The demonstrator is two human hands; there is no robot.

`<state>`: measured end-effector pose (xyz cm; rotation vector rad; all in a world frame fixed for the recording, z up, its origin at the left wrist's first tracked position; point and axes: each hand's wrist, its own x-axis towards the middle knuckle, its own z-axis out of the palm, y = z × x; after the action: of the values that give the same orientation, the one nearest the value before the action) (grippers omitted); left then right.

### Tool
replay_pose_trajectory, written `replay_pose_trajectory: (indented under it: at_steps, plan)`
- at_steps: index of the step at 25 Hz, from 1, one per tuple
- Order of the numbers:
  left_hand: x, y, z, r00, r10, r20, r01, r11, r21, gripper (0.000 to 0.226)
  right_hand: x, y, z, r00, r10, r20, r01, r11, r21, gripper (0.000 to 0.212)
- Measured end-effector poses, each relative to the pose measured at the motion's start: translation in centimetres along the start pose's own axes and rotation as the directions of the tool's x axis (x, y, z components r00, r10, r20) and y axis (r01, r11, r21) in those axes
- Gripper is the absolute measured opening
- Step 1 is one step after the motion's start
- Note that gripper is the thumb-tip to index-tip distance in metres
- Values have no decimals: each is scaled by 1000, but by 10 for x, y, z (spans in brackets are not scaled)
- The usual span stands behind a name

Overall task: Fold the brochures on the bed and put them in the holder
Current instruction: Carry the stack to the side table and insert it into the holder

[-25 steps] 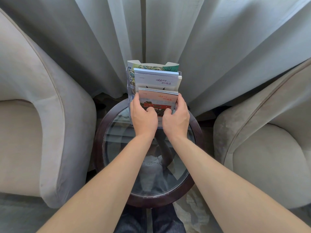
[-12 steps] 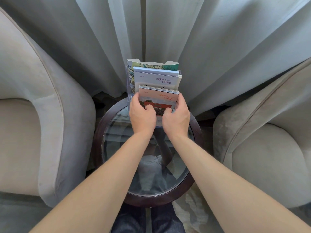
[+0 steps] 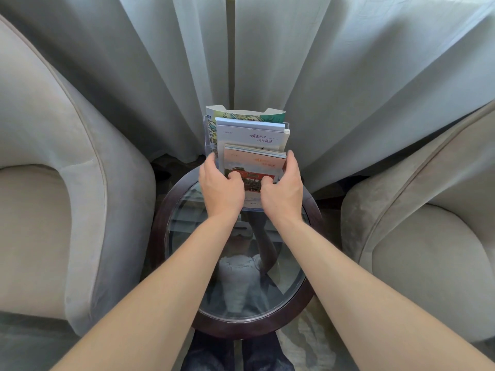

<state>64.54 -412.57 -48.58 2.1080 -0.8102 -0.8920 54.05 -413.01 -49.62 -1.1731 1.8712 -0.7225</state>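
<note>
Head view of a round glass-topped side table (image 3: 308, 295) standing between two pale armchairs, one at left (image 3: 67, 183) and one at right (image 3: 428, 236), with grey curtains (image 3: 334, 76) behind. At the table's far edge stands a clear tiered holder (image 3: 206, 135) containing three brochures in rising rows: a green illustrated one (image 3: 246, 115) at the far back, a white one (image 3: 251, 136) with coloured script in the middle, and a pink brochure (image 3: 257, 163) with a red building picture in the near tier. The left hand (image 3: 221, 187) and right hand (image 3: 282, 192) grasp this pink brochure by its left and right sides, thumbs pressed on its front face and fingers curled around the edges. The glass reflects the person.
</note>
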Motion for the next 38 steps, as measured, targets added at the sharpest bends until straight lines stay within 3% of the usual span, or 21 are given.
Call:
replay_pose_trajectory:
  at_steps: [4,8,15,22,26,38]
  plan:
    - [11,16,-10,992,123,19,-122,991,-54,62,10,-15,-3,998,-46,-42,47,999,21,71]
    - [16,22,-8,991,105,88,-103,994,-32,61,11,-23,-3,997,-59,-55,61,998,23,68]
    - [18,21,-6,987,142,70,-141,990,-11,52,10,-26,-5,990,-79,-120,86,995,53,63]
    - [6,19,-3,982,174,67,-170,983,-64,64,3,-24,0,979,-104,-173,115,992,54,66]
    - [5,16,-4,979,193,67,-187,979,-82,49,1,-23,0,968,-114,-224,130,990,59,62]
    - [13,15,-7,979,172,107,-173,985,-6,40,3,-21,-8,985,-66,-161,77,995,62,55]
